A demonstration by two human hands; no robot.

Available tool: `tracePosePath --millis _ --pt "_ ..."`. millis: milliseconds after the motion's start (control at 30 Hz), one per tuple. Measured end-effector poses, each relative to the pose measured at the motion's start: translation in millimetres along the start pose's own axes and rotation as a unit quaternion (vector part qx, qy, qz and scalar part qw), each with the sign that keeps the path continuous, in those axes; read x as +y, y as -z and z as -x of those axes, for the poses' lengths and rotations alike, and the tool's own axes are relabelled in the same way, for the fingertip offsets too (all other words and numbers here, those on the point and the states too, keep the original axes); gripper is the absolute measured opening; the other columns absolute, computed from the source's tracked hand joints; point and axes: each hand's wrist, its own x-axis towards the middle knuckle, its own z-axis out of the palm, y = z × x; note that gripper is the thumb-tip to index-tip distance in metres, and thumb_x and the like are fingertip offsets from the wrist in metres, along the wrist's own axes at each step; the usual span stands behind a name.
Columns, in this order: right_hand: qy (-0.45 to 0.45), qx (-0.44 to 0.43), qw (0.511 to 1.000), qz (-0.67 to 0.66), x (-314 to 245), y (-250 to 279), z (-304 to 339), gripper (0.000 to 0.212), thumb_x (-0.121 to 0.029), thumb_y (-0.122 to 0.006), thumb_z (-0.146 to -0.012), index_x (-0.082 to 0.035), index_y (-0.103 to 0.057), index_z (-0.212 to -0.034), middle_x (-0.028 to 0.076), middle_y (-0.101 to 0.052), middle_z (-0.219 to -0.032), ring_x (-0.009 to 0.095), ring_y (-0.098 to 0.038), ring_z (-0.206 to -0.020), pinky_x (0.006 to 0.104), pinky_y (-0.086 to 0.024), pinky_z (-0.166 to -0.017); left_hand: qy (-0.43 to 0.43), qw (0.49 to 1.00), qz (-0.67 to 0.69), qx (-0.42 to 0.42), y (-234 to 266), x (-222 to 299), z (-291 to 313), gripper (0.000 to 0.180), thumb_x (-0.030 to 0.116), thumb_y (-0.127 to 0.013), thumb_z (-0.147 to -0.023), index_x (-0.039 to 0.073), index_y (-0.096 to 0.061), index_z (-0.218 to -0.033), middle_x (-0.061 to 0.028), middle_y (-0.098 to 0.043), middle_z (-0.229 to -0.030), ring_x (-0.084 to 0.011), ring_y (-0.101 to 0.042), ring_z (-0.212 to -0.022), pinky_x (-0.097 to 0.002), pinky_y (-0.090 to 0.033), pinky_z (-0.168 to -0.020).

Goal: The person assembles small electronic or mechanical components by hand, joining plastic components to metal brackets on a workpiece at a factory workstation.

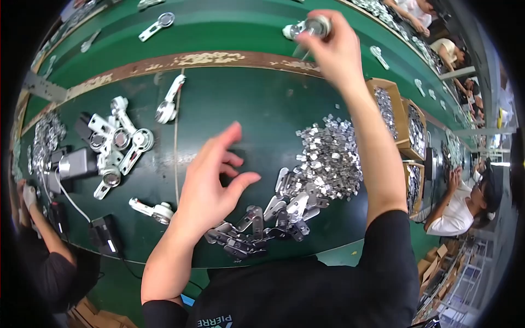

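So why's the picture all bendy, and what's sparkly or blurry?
In the head view, fisheye distortion curves the wooden rail and the corners go black; also in the head view, glare sparkles on the small metal pieces, and the right grip looks slightly smeared.

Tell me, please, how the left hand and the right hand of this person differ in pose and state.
The left hand is empty and open; the right hand grips a round-headed part. The left hand is over the dark green table; the right hand is farther forward, over the green conveyor belt. Both hands are bare, below short black sleeves.
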Motion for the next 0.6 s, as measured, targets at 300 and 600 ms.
tracePosePath --millis 300,600 --pt "0.029 0.045 0.925 0.377 140 -10 -67 0.049 -0.030 -0.074 -0.082 -0.011 -0.059 -0.124 0.020 -0.065 -0.103 0.038 -0.063 -0.099 0.0455 -0.051 -0.086 -0.236 0.896 -0.361 -0.106 -33 4 -7 0.046 -0.001 -0.066 -0.061 0.013 -0.071 -0.104 -0.0087 -0.057 -0.112 -0.0256 -0.058 -0.092 -0.0349 -0.053 -0.073" --pt "0.090 -0.301 0.949 0.030 -20 36 130 0.013 -0.005 -0.075 -0.072 -0.002 -0.068 -0.082 0.011 -0.058 -0.082 0.030 -0.060 -0.082 0.0396 -0.050 -0.070 -0.238 0.894 -0.372 -0.075 -19 -1 -11 0.031 0.014 -0.071 -0.067 0.010 -0.067 -0.098 -0.0058 -0.059 -0.107 -0.0229 -0.058 -0.093 -0.0350 -0.052 -0.075"
